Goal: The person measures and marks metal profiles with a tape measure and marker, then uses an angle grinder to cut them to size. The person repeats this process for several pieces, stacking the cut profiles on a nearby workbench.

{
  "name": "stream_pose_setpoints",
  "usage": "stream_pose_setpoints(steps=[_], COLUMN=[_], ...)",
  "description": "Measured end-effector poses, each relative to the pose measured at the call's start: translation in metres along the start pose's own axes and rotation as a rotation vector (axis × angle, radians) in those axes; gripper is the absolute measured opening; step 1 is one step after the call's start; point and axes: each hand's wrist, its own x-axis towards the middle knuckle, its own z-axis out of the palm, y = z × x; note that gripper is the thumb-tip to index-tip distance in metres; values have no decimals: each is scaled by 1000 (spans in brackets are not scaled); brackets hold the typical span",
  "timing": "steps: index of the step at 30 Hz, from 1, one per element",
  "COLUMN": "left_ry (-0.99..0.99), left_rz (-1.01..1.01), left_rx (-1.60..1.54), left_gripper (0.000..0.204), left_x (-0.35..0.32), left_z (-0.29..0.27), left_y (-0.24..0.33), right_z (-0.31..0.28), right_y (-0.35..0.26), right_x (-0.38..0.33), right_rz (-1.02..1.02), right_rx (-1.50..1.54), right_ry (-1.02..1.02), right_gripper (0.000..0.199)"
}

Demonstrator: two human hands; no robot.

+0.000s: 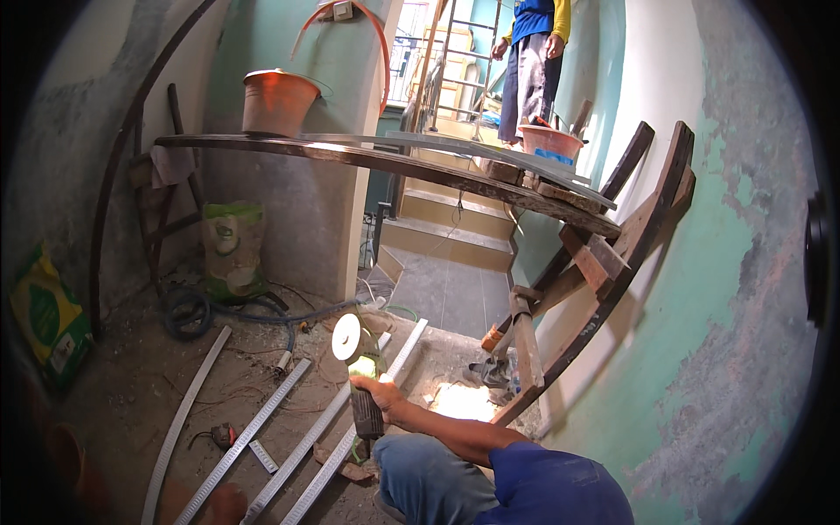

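My right hand (385, 396) reaches in from the lower right and is wrapped round the body of an angle grinder (366, 411). The grinder has a green head, a dark body and a pale round disc (346, 337) facing up. It is held above several long ribbed metal strips (254, 429) lying side by side on the floor. Beside them are a short cut piece of strip (262, 457) and a small red-and-black tool (224, 435), perhaps a tape measure. Blurred brown shapes at the lower left may be my left hand (229, 503); its fingers cannot be made out.
A plank (350, 156) on wooden supports spans the space, carrying a bucket (278, 103) and metal strips. Another person (534, 61) stands behind it near a second bucket (551, 144). A hose (188, 315), sacks (234, 254), broken bricks (350, 466) and steps (451, 236) surround the work.
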Motion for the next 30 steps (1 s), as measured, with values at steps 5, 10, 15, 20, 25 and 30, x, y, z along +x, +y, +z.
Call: stream_pose_setpoints(steps=[5,10,15,20,25,30], left_ry=[-144,-181,-263,-237,-312,-333], left_rz=[-35,-90,-130,-142,-184,-172], left_rx=[-77,-13,3,10,59,80], left_gripper=[24,24,26,27,29,31], left_x=[12,10,11,6,8,7], left_z=[5,-4,-8,-4,-4,1], left_y=[43,53,54,45,46,40], right_z=[-8,0,-3,-8,-8,-11], right_y=[4,0,1,3,6,10], right_x=[-1,-7,-6,-1,0,4], right_rz=[102,154,178,215,219,222], right_rx=[-11,-31,-59,-52,-71,-84], right_ry=[26,-1,-12,-57,-31,-37], right_gripper=[31,30,28,29,29,29])
